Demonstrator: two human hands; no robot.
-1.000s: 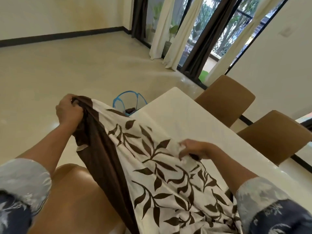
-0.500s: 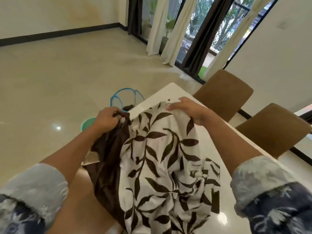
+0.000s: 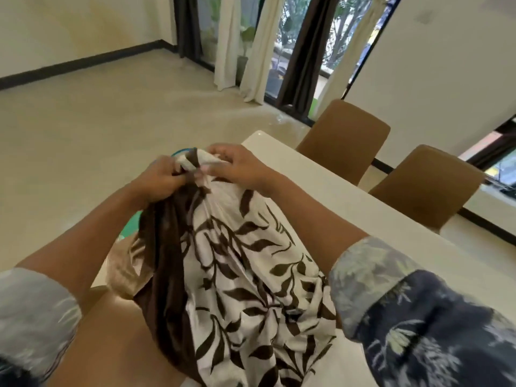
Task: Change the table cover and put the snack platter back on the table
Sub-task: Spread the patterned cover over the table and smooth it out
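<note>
Hands have met at frame centre | left hand and right hand both clutch the bunched table cover, heaped on the table lower centre | step: likely gathering cover off | next: lift bundle clear

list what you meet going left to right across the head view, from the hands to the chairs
left hand → right hand → farther brown chair → nearer brown chair. The table cover, gripped by both hands, and the table spread under several of these, so they are left out.
</note>
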